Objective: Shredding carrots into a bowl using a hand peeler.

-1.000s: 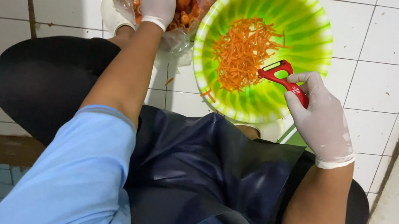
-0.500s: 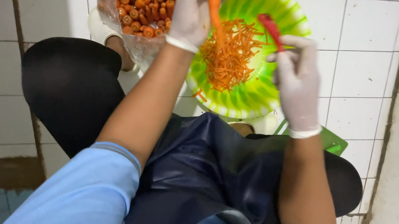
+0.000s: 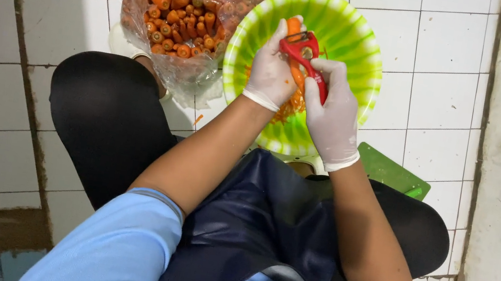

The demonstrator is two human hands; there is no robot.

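**A:** What are the gloved fingers (image 3: 280, 44) doing here?

**B:** Those of the left hand (image 3: 271, 69) are clamped around a carrot (image 3: 293, 27), holding it upright over the green bowl (image 3: 355, 43). Those of the right hand (image 3: 335, 110) are closed on a red peeler (image 3: 306, 53), its blade laid against the carrot just beside the left fingertips.

**A:** Why over the bowl?

**B:** Probably so the shavings drop straight down: a heap of orange peelings (image 3: 290, 103) lies directly beneath the fingers.

**A:** And further out?

**B:** Just left of the left hand, within easy reach, sits a clear plastic bag of carrots (image 3: 183, 14), open at the top. Behind the right wrist, a green board (image 3: 394, 175) rests on the white tiled floor (image 3: 443, 44). A dark apron (image 3: 256, 229) covers the lap, likely against splashes and scraps.
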